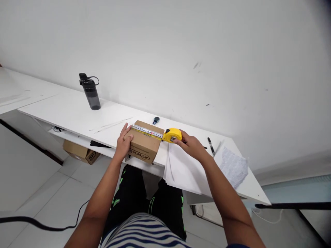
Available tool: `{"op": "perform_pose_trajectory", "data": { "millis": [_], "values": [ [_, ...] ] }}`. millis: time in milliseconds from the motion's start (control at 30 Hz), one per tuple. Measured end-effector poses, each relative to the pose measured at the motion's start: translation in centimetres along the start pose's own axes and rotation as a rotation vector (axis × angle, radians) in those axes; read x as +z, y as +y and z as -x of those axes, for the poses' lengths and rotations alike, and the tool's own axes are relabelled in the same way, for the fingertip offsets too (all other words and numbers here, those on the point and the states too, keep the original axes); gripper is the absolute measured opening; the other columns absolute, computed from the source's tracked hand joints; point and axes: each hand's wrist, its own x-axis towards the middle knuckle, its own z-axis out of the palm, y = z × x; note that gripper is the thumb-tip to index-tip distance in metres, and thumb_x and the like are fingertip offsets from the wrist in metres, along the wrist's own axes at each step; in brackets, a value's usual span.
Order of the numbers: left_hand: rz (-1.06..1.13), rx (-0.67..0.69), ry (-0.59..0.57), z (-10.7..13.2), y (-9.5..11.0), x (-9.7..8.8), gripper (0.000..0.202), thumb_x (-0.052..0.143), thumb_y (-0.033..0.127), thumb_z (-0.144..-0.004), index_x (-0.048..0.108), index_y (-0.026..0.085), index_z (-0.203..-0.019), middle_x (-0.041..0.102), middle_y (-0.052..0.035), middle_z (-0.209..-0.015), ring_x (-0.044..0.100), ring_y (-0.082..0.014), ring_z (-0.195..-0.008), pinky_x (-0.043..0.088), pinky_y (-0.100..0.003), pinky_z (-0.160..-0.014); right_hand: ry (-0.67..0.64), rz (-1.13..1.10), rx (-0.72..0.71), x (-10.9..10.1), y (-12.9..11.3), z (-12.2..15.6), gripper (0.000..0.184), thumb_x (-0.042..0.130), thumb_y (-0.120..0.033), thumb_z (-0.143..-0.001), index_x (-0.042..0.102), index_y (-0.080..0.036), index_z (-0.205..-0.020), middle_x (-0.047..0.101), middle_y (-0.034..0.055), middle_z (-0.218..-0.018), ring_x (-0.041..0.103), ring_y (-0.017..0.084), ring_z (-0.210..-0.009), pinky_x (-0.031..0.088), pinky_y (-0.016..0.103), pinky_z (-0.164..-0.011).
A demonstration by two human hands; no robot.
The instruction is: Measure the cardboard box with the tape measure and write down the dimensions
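Observation:
A small brown cardboard box [142,142] with dark printing on its front sits at the front edge of the white desk. My left hand [124,140] grips its left end, thumb on the top face and fingers along the far left side. Across the top of the box lies the pulled-out blade [147,131] of a tape measure, numbers facing up, its tip near my left fingers. The yellow tape measure case [172,135] is held in my right hand [188,144], just off the box's right side.
A dark water bottle [91,94] stands on the white desk [64,106] at the left. Behind the box lies a small watch-like item [156,120]. White paper sheets [186,168], a black pen [211,146] and a written-on sheet [232,167] lie right. Another carton [77,151] is under the desk.

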Motion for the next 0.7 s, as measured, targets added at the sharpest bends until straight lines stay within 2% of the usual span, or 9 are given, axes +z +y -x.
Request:
{"op": "perform_pose_trajectory", "data": {
  "millis": [200,433,567,700],
  "values": [
    [0.036,-0.036,0.002,-0.1,0.2,0.4,0.052,0.054,0.031,-0.082,0.06,0.023,-0.133,0.053,-0.0024,-0.145,0.042,-0.0263,-0.139,0.027,-0.041,-0.12,0.084,0.026,0.006,1.0,-0.6,1.4,0.055,0.051,-0.057,-0.089,0.051,-0.021,-0.131,0.073,0.0059,-0.09,0.068,0.025,-0.078,0.048,0.033,-0.068],
    [0.046,-0.063,0.016,0.1,0.2,0.5,0.053,0.055,0.034,-0.083,0.059,0.021,-0.134,0.056,-0.0044,-0.141,0.048,-0.0274,-0.133,0.032,-0.042,-0.117,0.092,0.029,-0.017,0.6,-0.7,0.7,0.055,0.049,-0.056,-0.091,0.048,-0.022,-0.134,0.073,0.0063,-0.095,0.069,0.025,-0.081,0.048,0.033,-0.07],
    [0.04,-0.057,0.01,0.3,0.5,1.4,0.052,0.054,0.033,-0.083,0.058,0.02,-0.134,0.058,-0.0055,-0.139,0.048,-0.0277,-0.132,0.034,-0.041,-0.115,0.075,0.005,-0.035,0.9,-1.2,-0.7,0.052,0.048,-0.056,-0.091,0.049,-0.021,-0.13,0.072,0.0075,-0.1,0.068,0.024,-0.083,0.046,0.031,-0.068],
    [0.062,-0.082,-0.055,0.9,1.1,3.8,0.053,0.055,0.032,-0.084,0.053,0.022,-0.137,0.054,-0.0058,-0.143,0.048,-0.0276,-0.133,0.035,-0.042,-0.115,0.023,0.039,-0.109,1.9,-3.7,-3.7,0.051,0.049,-0.057,-0.091,0.049,-0.021,-0.127,0.071,0.007,-0.1,0.066,0.024,-0.084,0.043,0.029,-0.068]
  ]
}}
